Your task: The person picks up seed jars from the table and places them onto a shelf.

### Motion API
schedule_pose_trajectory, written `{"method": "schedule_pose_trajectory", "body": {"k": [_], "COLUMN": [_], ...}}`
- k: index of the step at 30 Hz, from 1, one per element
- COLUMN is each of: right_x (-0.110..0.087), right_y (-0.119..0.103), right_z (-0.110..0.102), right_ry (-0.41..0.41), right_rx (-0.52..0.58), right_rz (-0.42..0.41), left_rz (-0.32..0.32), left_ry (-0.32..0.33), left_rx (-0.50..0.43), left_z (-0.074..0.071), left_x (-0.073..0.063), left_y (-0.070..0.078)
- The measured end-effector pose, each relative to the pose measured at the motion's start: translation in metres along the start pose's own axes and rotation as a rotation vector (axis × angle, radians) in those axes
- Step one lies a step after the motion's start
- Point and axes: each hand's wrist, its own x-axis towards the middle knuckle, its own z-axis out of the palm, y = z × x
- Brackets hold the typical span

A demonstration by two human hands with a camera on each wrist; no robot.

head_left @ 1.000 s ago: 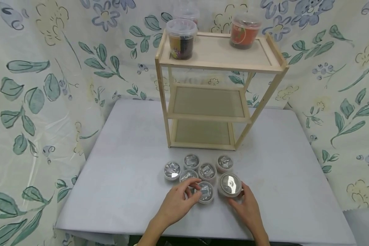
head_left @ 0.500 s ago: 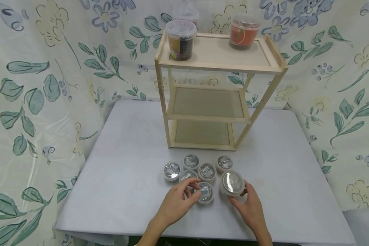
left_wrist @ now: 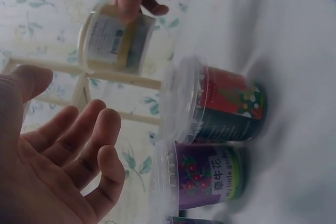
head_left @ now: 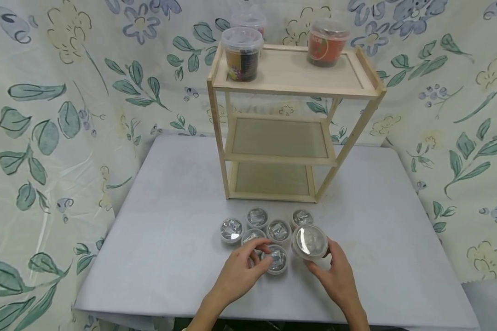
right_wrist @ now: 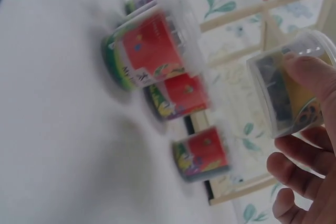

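Note:
My right hand (head_left: 337, 276) grips a clear lidded plastic cup (head_left: 309, 242) by its side, thumb on one face and fingers on the other. In the right wrist view this cup (right_wrist: 278, 100) has a yellow label and dark contents, and it is held above the white tabletop. Loosely bent, my left hand (head_left: 237, 274) hovers beside a near cup (head_left: 277, 259) and holds nothing. In the left wrist view a red-labelled cup (left_wrist: 231, 95) and a purple-labelled cup (left_wrist: 205, 174) stand close to that hand. Its fingers hide part of another cup (head_left: 252, 236) from the head view.
More lidded cups stand behind, including a left one (head_left: 232, 230) and a right one (head_left: 302, 217). A three-tier wooden shelf (head_left: 281, 160) rises beyond them. Its top bears a yellow-and-dark cup (head_left: 242, 59) and a red-labelled cup (head_left: 326, 46). Floral cloth (head_left: 58, 151) hangs around the table.
The right hand has lifted the yellow-labelled cup and shifted it slightly forward, so it covers part of the right-hand cup behind. The left hand has stayed nearly still.

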Motion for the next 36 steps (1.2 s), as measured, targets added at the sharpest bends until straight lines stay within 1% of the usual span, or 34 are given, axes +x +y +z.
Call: {"method": "schedule_pose_trajectory", "body": {"k": [5,10,17,20,28,33,36], "right_x": [0.002,0.003,0.005,0.005,0.006,0.007,0.007], "right_y": [-0.008,-0.015,-0.023,-0.027,-0.036,-0.042,-0.046], "right_z": [-0.002,-0.004,-0.007,-0.007,-0.010,-0.011,-0.011], "right_ry": [0.029,0.030,0.041,0.045,0.055,0.047,0.036], "right_rx": [0.032,0.052,0.070,0.068,0.083,0.099,0.117], "right_rz": [-0.077,-0.107,-0.174,-0.192,-0.224,-0.226,-0.250], "left_rz": [0.008,0.008,0.029,0.031,0.069,0.088,0.097], "left_ry": [-0.002,-0.017,-0.022,-0.021,-0.033,-0.022,-0.026], "left_rx": [-0.008,-0.007,-0.004,-0.011,-0.011,-0.036,-0.056], "left_z": [0.001,0.001,0.003,0.003,0.006,0.007,0.007], "left_x": [0.001,0.000,0.000,-0.001,-0.001,-0.001,0.000], "left_y": [0.001,0.000,0.001,0.003,0.006,0.006,0.006]}}
